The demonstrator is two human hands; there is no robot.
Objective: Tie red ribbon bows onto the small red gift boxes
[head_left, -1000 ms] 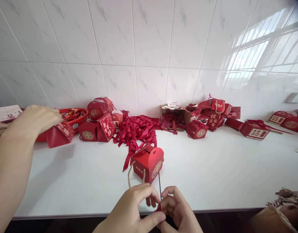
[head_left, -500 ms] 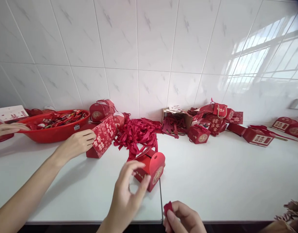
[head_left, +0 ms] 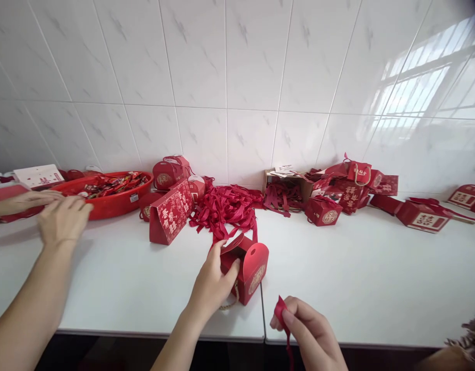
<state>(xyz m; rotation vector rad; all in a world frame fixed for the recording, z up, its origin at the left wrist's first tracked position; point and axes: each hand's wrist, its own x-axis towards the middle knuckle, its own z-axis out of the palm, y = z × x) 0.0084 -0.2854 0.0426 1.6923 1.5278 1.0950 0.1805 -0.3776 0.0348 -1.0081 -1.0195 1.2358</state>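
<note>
My left hand (head_left: pixel 214 283) is around the near left side of a small red gift box (head_left: pixel 255 275) with a gold round emblem. Its thumb lies at the open top between the rounded flaps, and its fingers go behind the box. A twisted cord handle (head_left: pixel 230 306) hangs by the box's left side. My right hand (head_left: pixel 309 330), in front and to the right, pinches a red ribbon (head_left: pixel 280 308) whose tail hangs down past the table edge. Behind the box lies a heap of red ribbons (head_left: pixel 227 206).
At the left, a co-worker's hands (head_left: pixel 63 216) are beside a red basin (head_left: pixel 117 203) of wrapped sweets. A tent-shaped red box (head_left: pixel 169 216) stands nearer. Rightward are a carton (head_left: pixel 305 188) with ribbons, a small red box (head_left: pixel 323 211), red bags (head_left: pixel 349 193) and a tied box (head_left: pixel 421 216).
My left hand has closed onto the gift box. My right hand has risen slightly with the ribbon. The co-worker's hand has left the tent-shaped box and moved left to the basin.
</note>
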